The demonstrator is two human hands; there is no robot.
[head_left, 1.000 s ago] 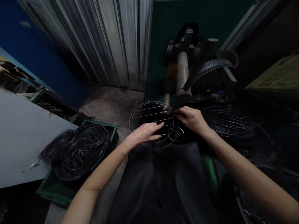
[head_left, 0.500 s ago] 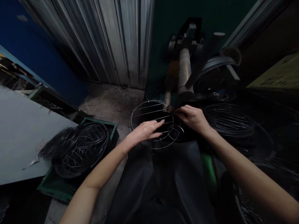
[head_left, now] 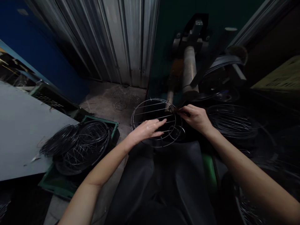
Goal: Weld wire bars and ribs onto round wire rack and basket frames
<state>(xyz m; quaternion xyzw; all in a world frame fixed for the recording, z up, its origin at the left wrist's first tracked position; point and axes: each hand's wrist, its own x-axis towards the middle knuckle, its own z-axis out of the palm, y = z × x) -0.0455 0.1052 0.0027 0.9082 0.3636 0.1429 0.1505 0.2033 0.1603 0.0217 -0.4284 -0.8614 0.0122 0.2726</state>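
Pinching the wire rack rim, right hand grip closed; left hand flat, open.

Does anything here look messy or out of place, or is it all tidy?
Mostly orderly. The round wire rack lies flat under the left hand, and the right hand pinches its rim. One oddity: a few wire pieces lie loose on the bare floor, outside the green crate heaped with wire rings.

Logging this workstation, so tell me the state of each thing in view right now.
wire grill: round, lying flat under both hands
left hand: open, fingers flat on the grill
right hand: pinched at the grill's right rim
green crate: on the floor, heaped with dark wire rings
machine roller: above the grill's far edge
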